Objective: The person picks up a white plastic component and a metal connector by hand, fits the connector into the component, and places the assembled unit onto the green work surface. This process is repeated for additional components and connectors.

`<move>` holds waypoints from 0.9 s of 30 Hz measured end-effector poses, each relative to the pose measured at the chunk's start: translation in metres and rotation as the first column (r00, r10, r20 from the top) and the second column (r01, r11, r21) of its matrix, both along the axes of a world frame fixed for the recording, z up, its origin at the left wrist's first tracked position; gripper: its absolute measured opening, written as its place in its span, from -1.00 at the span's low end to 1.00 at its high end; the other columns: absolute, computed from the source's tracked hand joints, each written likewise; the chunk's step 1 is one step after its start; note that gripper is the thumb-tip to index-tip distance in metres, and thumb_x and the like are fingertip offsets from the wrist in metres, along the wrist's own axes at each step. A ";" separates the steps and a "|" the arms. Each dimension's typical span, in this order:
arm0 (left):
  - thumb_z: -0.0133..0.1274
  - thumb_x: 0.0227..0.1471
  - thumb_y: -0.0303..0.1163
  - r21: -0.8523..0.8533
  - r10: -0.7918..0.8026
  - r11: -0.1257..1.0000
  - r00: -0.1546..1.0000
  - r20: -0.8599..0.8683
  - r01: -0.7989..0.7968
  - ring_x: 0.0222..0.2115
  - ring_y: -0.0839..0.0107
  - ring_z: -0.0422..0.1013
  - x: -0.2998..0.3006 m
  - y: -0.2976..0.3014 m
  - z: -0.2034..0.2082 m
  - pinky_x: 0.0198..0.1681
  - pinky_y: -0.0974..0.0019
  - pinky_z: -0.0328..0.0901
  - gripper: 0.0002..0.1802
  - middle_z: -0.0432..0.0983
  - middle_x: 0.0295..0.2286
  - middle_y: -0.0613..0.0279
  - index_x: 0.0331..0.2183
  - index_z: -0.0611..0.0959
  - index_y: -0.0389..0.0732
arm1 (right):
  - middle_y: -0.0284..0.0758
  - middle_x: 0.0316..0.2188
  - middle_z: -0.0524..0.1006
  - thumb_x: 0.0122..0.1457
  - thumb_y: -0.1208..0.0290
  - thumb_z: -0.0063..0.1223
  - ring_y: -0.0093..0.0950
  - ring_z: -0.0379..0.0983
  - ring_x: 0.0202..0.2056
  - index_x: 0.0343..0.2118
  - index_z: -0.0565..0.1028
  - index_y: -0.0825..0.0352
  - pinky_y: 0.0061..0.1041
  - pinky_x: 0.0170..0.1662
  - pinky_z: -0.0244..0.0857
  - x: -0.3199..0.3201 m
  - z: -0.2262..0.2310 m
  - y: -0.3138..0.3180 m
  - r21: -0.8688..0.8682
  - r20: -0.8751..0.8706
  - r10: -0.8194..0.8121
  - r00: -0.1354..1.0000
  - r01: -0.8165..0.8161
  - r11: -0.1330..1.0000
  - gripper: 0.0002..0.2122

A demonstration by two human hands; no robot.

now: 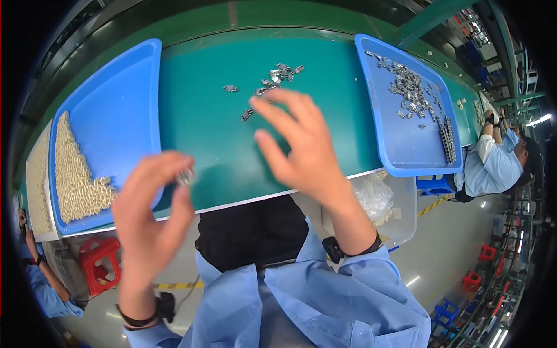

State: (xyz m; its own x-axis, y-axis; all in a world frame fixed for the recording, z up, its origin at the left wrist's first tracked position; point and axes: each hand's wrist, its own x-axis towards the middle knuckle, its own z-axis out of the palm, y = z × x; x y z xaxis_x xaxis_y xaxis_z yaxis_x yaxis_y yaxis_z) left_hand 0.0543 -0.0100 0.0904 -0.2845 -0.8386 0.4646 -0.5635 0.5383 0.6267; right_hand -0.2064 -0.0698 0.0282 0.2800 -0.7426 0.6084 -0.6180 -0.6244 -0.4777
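- The metal cluster (282, 73) is lying on the green work surface (203, 133), its long axis running slantwise from near left to far right; a single metal piece (230, 89) is sitting just left of it.
- The right hand (278, 124) is the nearer one, hanging over the near end of the metal cluster with fingers spread and thumb apart; whether a fingertip is touching any piece, I cannot tell.
- The left hand (152, 214) is poised well apart, to the near left of the metal cluster, pinching a small shiny part (185, 176) between thumb and fingertips; blur is hiding its exact shape.
- The cluster's pieces are glinting silver and dark grey, looking hard and angular, overlapping loosely; the surface beneath is showing smooth and faintly glossy.
- Left of the metal cluster, a smooth blue left tray (116, 110) is holding pale ring-like pieces (78, 180), packed closely into a knobbly sheet.
- Right of the metal cluster, a blue right tray (380, 133) is holding scattered silvery pieces (409, 87) and a neat ribbed block (447, 139).
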 end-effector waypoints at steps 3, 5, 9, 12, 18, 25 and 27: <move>0.15 0.06 -0.59 0.209 0.008 0.978 0.998 -0.058 0.004 -0.21 0.27 0.62 -0.019 -0.059 0.032 -0.03 0.27 0.47 -0.74 0.67 -0.24 0.01 -0.15 0.70 -0.37 | -0.10 0.05 0.53 0.12 0.44 0.28 -0.16 0.44 0.11 0.06 0.62 0.29 -0.19 0.12 0.32 -0.018 -0.012 -0.009 0.001 -0.180 -0.132 0.975 0.134 0.991 -0.60; 0.16 0.09 -0.50 0.213 -0.055 0.975 0.998 -0.027 0.060 -0.23 0.27 0.61 -0.027 -0.115 0.029 -0.03 0.26 0.47 -0.74 0.66 -0.28 0.03 -0.15 0.70 -0.36 | -0.10 0.08 0.51 0.14 0.43 0.27 -0.16 0.40 0.15 0.06 0.62 0.28 -0.18 0.15 0.30 -0.022 -0.014 -0.030 -0.046 -0.256 -0.189 0.948 0.184 0.982 -0.62; 0.16 0.13 -0.41 0.097 -0.036 0.995 0.963 0.265 0.010 -0.27 0.45 0.53 -0.065 -0.213 0.029 -0.10 0.33 0.43 -0.76 0.60 -0.31 0.21 -0.18 0.67 -0.33 | -0.17 -0.01 0.54 0.15 0.46 0.25 -0.20 0.41 0.09 -0.04 0.63 0.29 -0.18 0.16 0.26 -0.019 -0.022 -0.021 -0.030 -0.185 -0.115 0.976 0.112 0.993 -0.71; 0.18 0.12 -0.38 0.186 -0.092 0.982 0.948 0.304 0.036 -0.23 0.41 0.55 -0.096 -0.294 0.002 -0.08 0.32 0.43 -0.71 0.64 -0.30 0.20 -0.14 0.68 -0.33 | -0.26 -0.14 0.53 0.14 0.49 0.24 -0.25 0.43 -0.03 -0.17 0.62 0.29 -0.21 0.06 0.28 -0.025 -0.022 -0.022 0.044 -0.150 -0.100 0.984 0.108 0.993 -0.82; 0.20 0.12 -0.35 0.139 0.016 0.988 0.943 0.331 -0.065 -0.17 0.30 0.60 -0.137 -0.380 -0.059 -0.01 0.22 0.46 -0.64 0.70 -0.24 0.10 -0.07 0.70 -0.31 | -0.30 -0.24 0.49 0.11 0.51 0.25 -0.29 0.43 -0.14 -0.29 0.58 0.28 -0.24 -0.07 0.29 -0.027 -0.031 -0.028 -0.006 -0.127 -0.160 0.979 0.161 0.987 -0.89; 0.25 0.13 -0.31 0.045 0.077 0.994 0.935 0.346 -0.098 -0.10 0.32 0.58 -0.117 -0.365 -0.064 0.03 0.18 0.45 -0.52 0.64 -0.08 0.09 0.07 0.65 -0.26 | -0.29 -0.25 0.50 0.08 0.55 0.23 -0.27 0.44 -0.17 -0.33 0.57 0.29 -0.23 -0.14 0.30 -0.021 -0.023 -0.021 0.039 0.011 -0.110 0.994 0.109 0.993 -0.90; 0.24 0.09 -0.34 -0.080 0.036 0.997 0.972 0.231 -0.018 -0.01 0.16 0.55 -0.096 -0.356 -0.043 0.11 0.13 0.41 -0.62 0.62 -0.04 0.05 -0.06 0.71 -0.29 | -0.27 -0.26 0.51 0.04 0.60 0.19 -0.24 0.45 -0.18 -0.34 0.58 0.29 -0.22 -0.15 0.31 -0.022 -0.018 -0.019 0.038 -0.020 -0.169 0.985 0.170 0.985 -0.88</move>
State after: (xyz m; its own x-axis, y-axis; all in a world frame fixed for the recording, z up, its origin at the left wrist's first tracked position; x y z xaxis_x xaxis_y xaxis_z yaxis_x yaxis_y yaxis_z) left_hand -0.0421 -0.3656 0.0475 -0.3697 -0.8117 0.4522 -0.7035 0.5624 0.4345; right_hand -0.2287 -0.0887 0.0103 0.1580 -0.8036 0.5739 -0.7211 -0.4909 -0.4888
